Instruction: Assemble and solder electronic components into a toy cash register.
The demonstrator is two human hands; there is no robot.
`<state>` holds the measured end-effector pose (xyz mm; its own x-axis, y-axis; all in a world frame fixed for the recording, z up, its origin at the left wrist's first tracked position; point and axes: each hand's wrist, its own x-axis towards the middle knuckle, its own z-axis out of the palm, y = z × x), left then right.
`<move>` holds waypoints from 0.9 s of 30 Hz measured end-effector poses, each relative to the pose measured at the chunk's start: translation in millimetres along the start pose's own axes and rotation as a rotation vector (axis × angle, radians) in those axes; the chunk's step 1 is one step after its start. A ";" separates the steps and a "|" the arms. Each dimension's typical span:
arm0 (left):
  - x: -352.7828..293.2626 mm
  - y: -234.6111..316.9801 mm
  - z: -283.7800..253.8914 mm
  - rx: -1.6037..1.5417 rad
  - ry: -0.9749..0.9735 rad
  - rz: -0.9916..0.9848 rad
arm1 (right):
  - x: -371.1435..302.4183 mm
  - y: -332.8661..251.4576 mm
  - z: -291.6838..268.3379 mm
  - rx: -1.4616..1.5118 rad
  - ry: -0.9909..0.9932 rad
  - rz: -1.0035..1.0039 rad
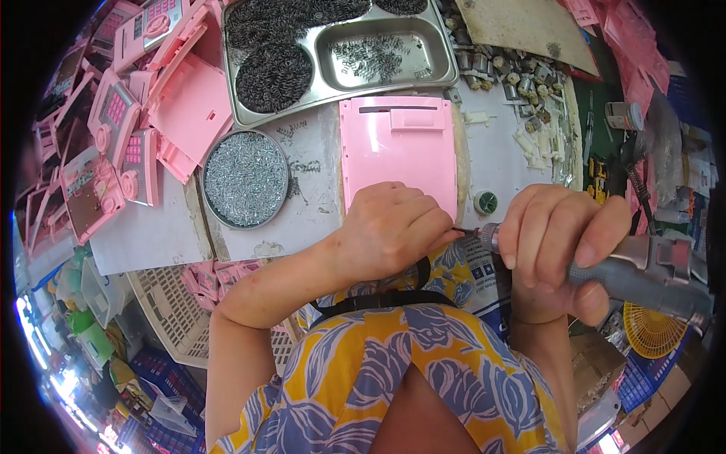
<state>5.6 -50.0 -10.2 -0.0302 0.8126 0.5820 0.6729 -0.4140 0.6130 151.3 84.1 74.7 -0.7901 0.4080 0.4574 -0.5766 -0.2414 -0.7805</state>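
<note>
Right hand (560, 253) wraps grey power screwdriver (643, 276), bit pointing left. Left hand (393, 227) fingers pinched at bit tip, probably holding screw, hidden. Pink panel (398, 147) lies on worktop (499, 155) just beyond. Seat screw square before triggering.

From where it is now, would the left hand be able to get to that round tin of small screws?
Probably yes. The left hand rests at the near edge of the pink panel, and the round tin of screws lies open just to its left on the table, with nothing lying between them.
</note>
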 end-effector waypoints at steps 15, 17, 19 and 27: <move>13.8 -16.3 -16.6 -0.058 0.081 -0.324 | 8.0 21.1 -23.5 -0.267 0.140 -0.042; 12.6 -24.6 -20.7 0.009 0.007 -0.268 | 9.3 34.5 -34.3 -0.235 0.103 0.007; 10.4 -28.2 -20.6 0.049 -0.051 -0.228 | 6.5 49.2 -38.8 -0.217 0.090 -0.006; 13.6 -19.6 -14.1 0.037 -0.057 -0.211 | 11.0 47.8 -28.3 -0.338 0.094 0.060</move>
<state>-18.4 -36.6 -6.7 -0.1326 0.9019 0.4111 0.6829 -0.2175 0.6974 120.9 102.0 30.4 -0.7888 0.4849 0.3778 -0.4161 0.0312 -0.9088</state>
